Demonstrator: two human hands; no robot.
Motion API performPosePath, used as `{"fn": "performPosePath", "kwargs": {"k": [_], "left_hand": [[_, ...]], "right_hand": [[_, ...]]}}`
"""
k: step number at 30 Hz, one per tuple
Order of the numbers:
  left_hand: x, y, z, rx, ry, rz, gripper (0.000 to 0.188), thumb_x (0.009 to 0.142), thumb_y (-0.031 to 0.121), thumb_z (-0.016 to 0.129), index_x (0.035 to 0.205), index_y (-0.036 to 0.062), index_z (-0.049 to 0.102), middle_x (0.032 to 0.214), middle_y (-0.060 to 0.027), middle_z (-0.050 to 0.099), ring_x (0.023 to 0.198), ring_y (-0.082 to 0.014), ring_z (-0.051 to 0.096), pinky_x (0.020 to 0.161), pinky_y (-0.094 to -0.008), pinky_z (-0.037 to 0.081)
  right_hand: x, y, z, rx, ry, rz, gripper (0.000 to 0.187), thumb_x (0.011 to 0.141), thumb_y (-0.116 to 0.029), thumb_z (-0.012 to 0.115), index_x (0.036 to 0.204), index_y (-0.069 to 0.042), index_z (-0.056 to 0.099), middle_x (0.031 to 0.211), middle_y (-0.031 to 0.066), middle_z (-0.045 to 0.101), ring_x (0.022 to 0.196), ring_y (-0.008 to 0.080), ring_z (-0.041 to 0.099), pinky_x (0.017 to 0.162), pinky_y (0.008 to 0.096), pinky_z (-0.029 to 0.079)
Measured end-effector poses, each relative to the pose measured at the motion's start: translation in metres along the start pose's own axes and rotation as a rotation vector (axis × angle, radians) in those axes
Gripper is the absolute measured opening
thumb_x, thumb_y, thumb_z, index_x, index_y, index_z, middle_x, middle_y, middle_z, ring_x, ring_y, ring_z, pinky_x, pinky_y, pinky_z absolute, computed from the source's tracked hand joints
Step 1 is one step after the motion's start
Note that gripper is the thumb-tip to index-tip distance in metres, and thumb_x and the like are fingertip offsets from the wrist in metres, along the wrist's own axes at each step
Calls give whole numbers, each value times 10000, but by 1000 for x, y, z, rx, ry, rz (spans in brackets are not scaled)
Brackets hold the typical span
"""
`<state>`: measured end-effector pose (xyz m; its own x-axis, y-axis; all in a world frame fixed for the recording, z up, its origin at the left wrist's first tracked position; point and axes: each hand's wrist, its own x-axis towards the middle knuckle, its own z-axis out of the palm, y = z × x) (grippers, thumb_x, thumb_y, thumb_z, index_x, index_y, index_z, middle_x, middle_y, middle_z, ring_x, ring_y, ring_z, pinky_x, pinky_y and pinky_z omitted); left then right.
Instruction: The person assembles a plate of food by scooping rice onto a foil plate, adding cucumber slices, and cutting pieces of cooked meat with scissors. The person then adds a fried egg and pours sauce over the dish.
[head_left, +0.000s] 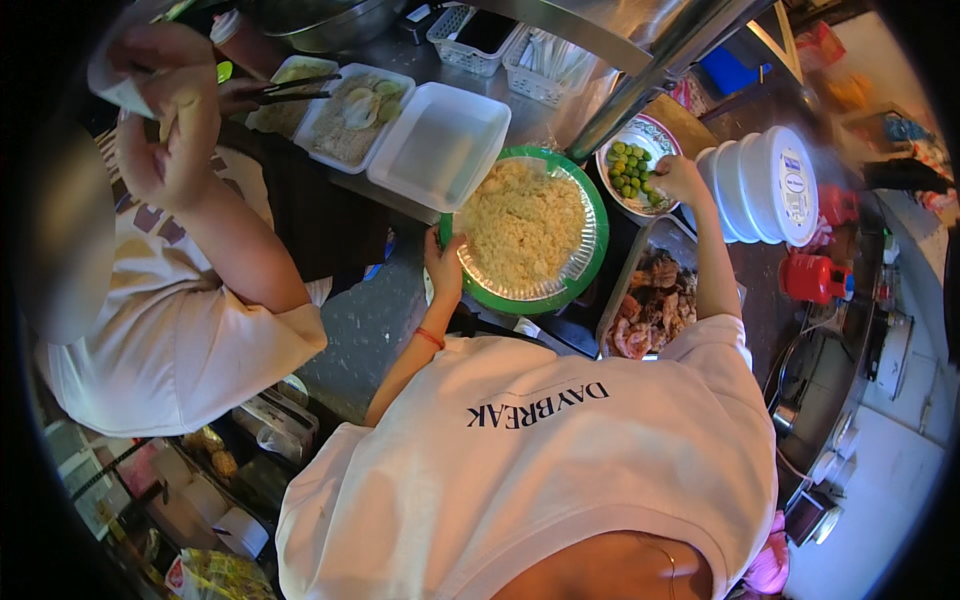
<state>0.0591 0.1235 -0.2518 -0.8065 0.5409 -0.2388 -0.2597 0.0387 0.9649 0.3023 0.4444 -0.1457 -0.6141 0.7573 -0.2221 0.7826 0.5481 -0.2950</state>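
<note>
At the middle of the counter is a round green tray (597, 225), foil-lined, with a heap of pale yellow rice (525, 222) on it. My left hand (443, 268) is closed on the tray's left rim. A patterned bowl (607, 163) of small green limes (630, 165) stands beyond it to the right. Into that bowl reaches my right hand (680, 185), its fingers bent together against the limes; whether one is between them is hidden. An open white foam box (437, 140) touches the tray's far left side.
Cooked meat pieces (655, 300) fill a metal tray near my right arm. White stacked tubs (780, 185) stand right of the bowl. At left, another person (200, 300) works beside a foam box of rice with toppings (360, 115). Plastic baskets (545, 70) line the back.
</note>
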Motion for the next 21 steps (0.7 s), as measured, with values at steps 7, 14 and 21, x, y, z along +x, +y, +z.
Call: {"fn": "performPosePath", "kwargs": {"k": [7,14,21], "left_hand": [[-8,15,-32,608,-72,344,476,742,182,602,1112,-30,391,1103,-194,430,1040,-322,394,894,-388,300],[-11,217,53,372,-241,1110,179,709,17,561,885,4,527,944,-149,530,904,-307,494,786,-368,392],[108,409,168,344,61,1644,161,752,33,429,840,-41,542,851,-200,551,817,-351,526,736,-385,424]], "right_hand": [[-32,-101,84,-476,-142,-475,256,646,-238,631,715,8,608,695,162,589,680,313,585,625,399,477],[-75,-129,21,-150,96,-315,359,684,-329,653,718,24,602,669,171,584,634,316,584,608,357,478],[-154,-126,-59,344,280,-185,209,729,-162,633,811,28,605,703,145,592,623,264,586,581,325,460]]}}
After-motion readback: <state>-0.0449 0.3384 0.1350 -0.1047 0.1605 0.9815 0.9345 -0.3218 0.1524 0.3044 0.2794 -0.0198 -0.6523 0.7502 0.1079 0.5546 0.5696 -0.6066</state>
